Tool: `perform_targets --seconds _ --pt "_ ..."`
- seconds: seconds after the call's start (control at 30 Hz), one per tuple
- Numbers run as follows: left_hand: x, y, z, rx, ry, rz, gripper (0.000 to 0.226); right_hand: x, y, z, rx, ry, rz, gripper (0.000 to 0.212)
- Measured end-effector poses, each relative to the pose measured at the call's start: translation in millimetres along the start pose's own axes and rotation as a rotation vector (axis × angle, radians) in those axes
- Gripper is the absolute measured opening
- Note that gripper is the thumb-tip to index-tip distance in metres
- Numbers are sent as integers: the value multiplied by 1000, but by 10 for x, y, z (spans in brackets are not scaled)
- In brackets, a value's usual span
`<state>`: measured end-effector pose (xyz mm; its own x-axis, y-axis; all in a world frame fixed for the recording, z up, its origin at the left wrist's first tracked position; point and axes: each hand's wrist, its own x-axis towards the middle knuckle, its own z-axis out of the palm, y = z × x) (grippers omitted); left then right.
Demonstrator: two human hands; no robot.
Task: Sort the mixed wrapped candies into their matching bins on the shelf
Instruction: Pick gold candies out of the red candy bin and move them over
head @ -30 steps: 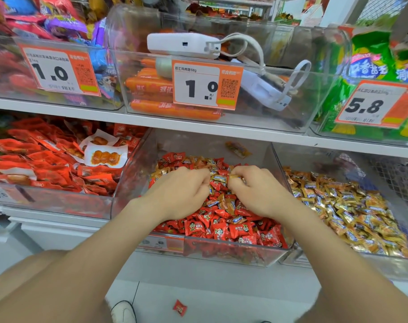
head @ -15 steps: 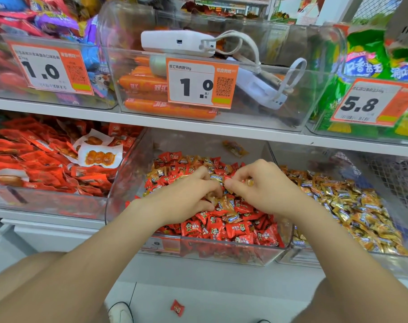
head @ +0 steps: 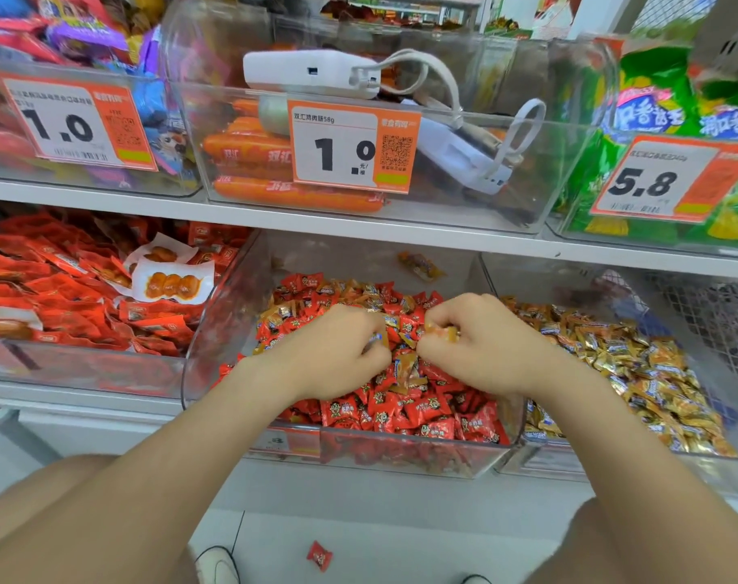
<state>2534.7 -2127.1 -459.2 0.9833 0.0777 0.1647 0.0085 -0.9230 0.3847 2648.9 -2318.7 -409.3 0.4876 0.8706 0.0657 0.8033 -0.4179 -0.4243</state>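
Left of the mid bin [head: 215,330], a bin of red snack packets [head: 64,288] sat apart from the sorting. Over the mid bin's mixed pile, the L hand [head: 338,351] was curled, fingertips pinching what looked like one gold-wrapped candy [head: 378,337]. The R hand [head: 481,343], just beside it, was fisted round several gold candies, one poking out [head: 441,333] by the thumb. More gold ones lay w/ the red candies [head: 422,410] in the mid bin, esp. toward its back. Right of the mid bin, touching it, stood the gold-candy bin [head: 712,465], likely where both handfuls belonged. Risk: the R fist looked full, so a piece could slip out on the carry across the shared wall & drop back among the reds. It could also hit the floor, where one red candy [head: 319,555] lay below the mid bin. A red caught in either pinch would end up mis-sorted.
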Motion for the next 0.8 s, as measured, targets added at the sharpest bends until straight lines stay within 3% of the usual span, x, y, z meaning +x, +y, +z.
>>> perform_targets --seconds 0.13,0.2,0.23,0.3,0.4,0.47,0.57,0.7,0.8 --pt "15 67 -24 80 171 -40 55 19 73 27 -31 99 4 55" --pt "41 47 7 113 180 -37 61 41 151 46 -52 129 -3 38" --pt "51 39 23 92 159 -21 54 42 177 51 -69 128 6 28" --pt "63 42 61 36 75 21 34 42 201 46 -93 147 -3 30" --pt "77 83 115 6 -110 40 35 40 210 35 -71 143 -8 25" --pt "88 100 131 -4 -148 14 36 63 228 40 -67 130 -3 36" --pt "67 114 64 -42 -67 -28 29 89 248 90 -133 113 11 43" --pt "-41 101 -108 -119 38 -133 21 117 206 180 -220 60 6 24" --pt "-96 71 -263 -129 99 -247 4 133 148 207 -266 30 42 45"
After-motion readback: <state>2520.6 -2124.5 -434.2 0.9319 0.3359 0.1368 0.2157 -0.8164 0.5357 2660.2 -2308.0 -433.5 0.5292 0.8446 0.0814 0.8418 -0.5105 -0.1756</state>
